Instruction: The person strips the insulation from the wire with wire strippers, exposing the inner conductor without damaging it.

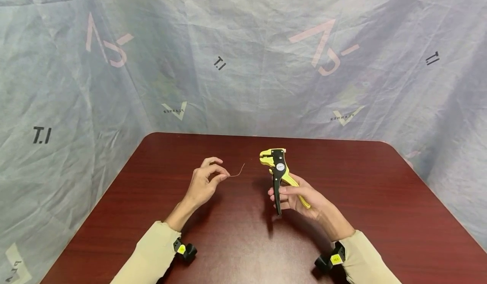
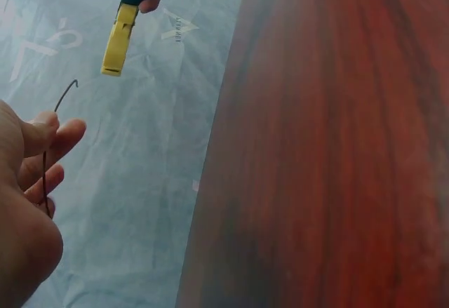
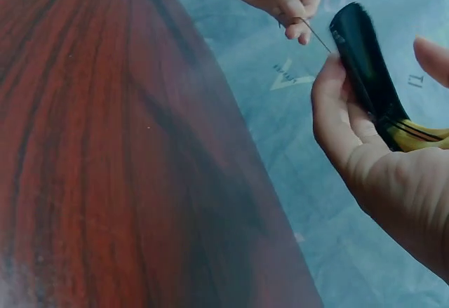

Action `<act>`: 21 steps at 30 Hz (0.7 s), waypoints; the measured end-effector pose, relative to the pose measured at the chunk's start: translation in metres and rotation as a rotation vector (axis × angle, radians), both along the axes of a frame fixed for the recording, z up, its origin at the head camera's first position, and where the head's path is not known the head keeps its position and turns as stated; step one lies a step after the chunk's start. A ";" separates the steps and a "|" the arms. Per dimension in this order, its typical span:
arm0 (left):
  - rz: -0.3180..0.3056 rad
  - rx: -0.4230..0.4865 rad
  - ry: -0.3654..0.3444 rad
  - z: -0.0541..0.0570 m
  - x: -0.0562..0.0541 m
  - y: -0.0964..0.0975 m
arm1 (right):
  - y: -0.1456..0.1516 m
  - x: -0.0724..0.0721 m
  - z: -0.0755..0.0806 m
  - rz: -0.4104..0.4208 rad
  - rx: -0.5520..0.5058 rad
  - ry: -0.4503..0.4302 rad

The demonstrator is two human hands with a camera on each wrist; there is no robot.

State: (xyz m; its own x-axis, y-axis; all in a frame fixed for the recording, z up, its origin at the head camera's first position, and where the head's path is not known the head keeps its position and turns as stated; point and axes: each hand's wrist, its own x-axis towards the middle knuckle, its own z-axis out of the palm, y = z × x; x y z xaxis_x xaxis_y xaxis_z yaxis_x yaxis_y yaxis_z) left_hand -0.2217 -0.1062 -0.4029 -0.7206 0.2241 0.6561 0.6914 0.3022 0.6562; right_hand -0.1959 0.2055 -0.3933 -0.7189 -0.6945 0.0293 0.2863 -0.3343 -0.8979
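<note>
Between thumb and index finger, my left hand (image 1: 204, 181) pinches a thin, dark wire (image 1: 239, 173) above the table. In the left wrist view the free end of the wire (image 2: 65, 95) shows a small hook at its tip. My right hand (image 1: 300, 195) holds a yellow and black wire stripper (image 1: 279, 170) by its handles, head upward, its fingers around the black handle. The stripper's yellow nose (image 2: 117, 45) points toward the left hand, and a gap separates it from the wire. In the right wrist view the black handle (image 3: 365, 62) lies against the fingers.
A dark red wood-grain table (image 1: 236, 241) lies under both hands. Grey printed cloth (image 1: 243, 64) hangs behind it and along the sides. Each wrist wears a black camera mount, one on the left (image 1: 186, 250) and one on the right (image 1: 329, 259).
</note>
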 end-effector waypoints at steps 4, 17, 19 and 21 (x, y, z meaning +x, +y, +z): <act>-0.018 0.021 -0.029 0.004 0.000 0.003 | -0.005 0.000 0.003 0.010 0.017 0.040; -0.247 0.325 -0.194 0.019 0.000 0.009 | -0.016 -0.001 0.008 -0.010 0.034 0.155; -0.319 0.431 -0.237 0.022 0.000 0.011 | -0.018 -0.001 0.008 0.005 0.031 0.170; -0.360 0.511 -0.272 0.025 0.001 0.013 | -0.020 -0.002 0.009 0.022 0.027 0.193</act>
